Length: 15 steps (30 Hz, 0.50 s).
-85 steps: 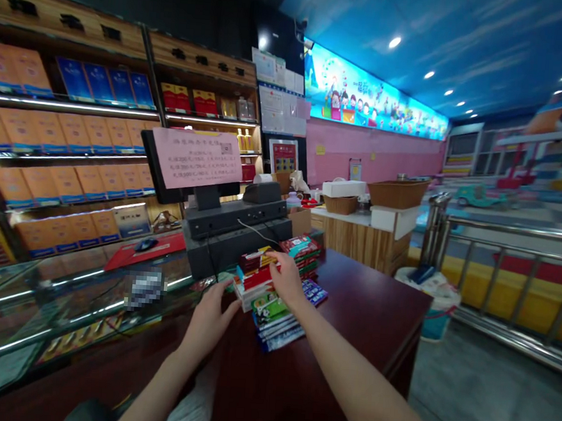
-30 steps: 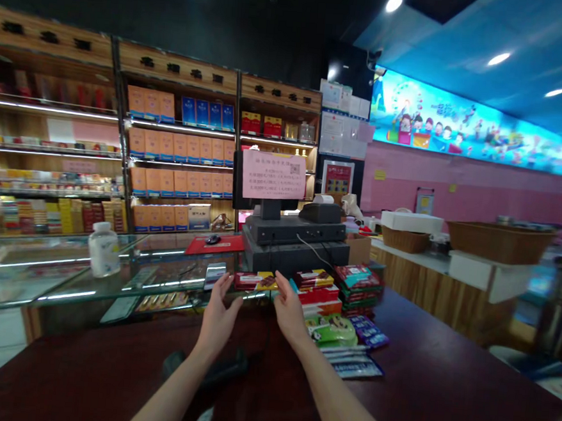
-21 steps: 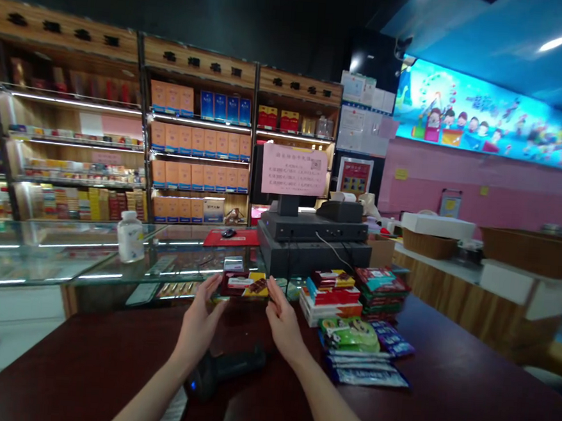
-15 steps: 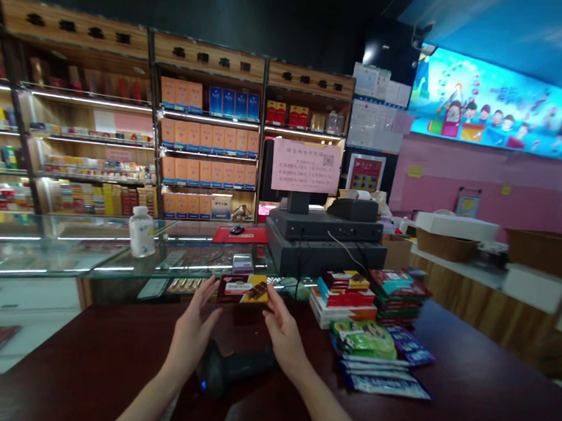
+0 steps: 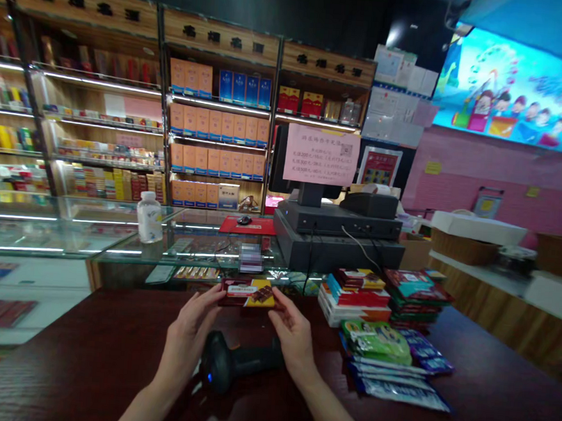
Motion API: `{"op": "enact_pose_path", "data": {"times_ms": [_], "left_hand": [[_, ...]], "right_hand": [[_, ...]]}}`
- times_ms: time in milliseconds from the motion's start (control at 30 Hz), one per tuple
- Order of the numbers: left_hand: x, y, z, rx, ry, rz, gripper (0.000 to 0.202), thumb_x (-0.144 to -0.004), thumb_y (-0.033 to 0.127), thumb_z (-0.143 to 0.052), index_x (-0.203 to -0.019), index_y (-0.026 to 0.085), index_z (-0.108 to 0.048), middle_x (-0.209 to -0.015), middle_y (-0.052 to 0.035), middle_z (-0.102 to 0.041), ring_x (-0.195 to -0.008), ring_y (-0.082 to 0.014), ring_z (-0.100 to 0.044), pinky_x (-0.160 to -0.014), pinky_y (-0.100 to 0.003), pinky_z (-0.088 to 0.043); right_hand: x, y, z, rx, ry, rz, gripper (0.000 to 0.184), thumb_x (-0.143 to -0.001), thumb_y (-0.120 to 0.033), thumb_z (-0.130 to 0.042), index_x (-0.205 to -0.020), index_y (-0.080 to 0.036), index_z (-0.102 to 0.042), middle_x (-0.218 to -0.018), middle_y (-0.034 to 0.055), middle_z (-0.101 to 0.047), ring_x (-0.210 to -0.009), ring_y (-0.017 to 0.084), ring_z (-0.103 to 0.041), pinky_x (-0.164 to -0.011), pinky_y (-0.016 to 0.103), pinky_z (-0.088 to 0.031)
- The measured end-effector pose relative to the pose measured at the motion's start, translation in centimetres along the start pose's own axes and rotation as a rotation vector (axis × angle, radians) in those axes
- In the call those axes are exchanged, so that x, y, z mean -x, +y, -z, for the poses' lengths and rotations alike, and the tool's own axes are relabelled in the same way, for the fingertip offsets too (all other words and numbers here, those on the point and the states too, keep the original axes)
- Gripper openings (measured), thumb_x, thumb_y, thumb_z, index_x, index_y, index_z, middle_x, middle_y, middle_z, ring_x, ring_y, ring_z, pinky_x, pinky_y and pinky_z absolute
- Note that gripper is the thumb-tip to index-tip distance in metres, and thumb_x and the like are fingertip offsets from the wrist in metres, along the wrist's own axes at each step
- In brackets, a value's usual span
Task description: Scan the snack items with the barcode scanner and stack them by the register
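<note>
The flat chocolate bar (image 5: 249, 293) is low in the middle of the frame, held roughly level between both hands, just above the far part of the dark red table (image 5: 58, 374) and in front of the glass display case (image 5: 128, 251). It looks like a thin, light pack, fairly stiff, though the chocolate inside could snap if bent. Its glossy wrapper may be slightly slippery, so the short ends seem the safest place to hold it.

The left hand (image 5: 188, 339) is at the bar's left end, its fingers partly curled against the edge. The right hand (image 5: 293, 343) is at the right end, its fingers bent around the lower corner. Neither hand makes a tight fist; they are only slightly closed, gripping the bar between them.

A black barcode scanner (image 5: 239, 361) lies on the table just beneath the hands. To the right are a pile of chocolate packs (image 5: 354, 299), a green packet (image 5: 376, 341) and silver-blue sachets (image 5: 398, 392). Beyond the bar, at the upper middle, a pink notice (image 5: 321, 154) is fixed above the black till (image 5: 337, 230), and a white plastic bottle (image 5: 149, 217) stands on the glass to the left
</note>
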<state>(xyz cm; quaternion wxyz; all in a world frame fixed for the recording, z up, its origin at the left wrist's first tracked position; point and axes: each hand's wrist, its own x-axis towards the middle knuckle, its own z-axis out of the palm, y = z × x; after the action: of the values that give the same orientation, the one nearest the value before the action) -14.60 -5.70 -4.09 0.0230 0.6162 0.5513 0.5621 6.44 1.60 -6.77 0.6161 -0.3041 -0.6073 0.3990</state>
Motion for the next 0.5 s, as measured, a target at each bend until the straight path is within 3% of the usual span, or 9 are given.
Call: {"op": "enact_pose_path", "data": {"times_ms": [233, 500], "left_hand": [[0.44, 0.43, -0.07, -0.102, 0.061, -0.095, 0.029, -0.094, 0.037, -0.05, -0.116, 0.035, -0.069, -0.118, 0.0047, -0.074, -0.118, -0.0212, -0.065, -0.118, -0.045, -0.037], [0.66, 0.24, -0.22, -0.096, 0.072, -0.109, 0.029, -0.094, 0.04, -0.051, -0.116, 0.033, -0.07, -0.119, 0.0042, -0.074, -0.117, -0.0205, -0.066, -0.116, -0.042, -0.041]], "right_hand": [[0.11, -0.12, 0.38, 0.032, 0.08, 0.025, 0.031, -0.084, -0.035, -0.068, -0.113, -0.024, -0.074, -0.118, 0.0076, -0.074, -0.105, 0.025, -0.071, -0.093, 0.039, -0.058], [0.15, -0.44, 0.91, 0.166, 0.021, 0.15, 0.023, -0.087, -0.027, -0.066, -0.108, -0.028, -0.076, -0.11, 0.0052, -0.075, -0.106, 0.023, -0.068, -0.094, 0.037, -0.055]]}}
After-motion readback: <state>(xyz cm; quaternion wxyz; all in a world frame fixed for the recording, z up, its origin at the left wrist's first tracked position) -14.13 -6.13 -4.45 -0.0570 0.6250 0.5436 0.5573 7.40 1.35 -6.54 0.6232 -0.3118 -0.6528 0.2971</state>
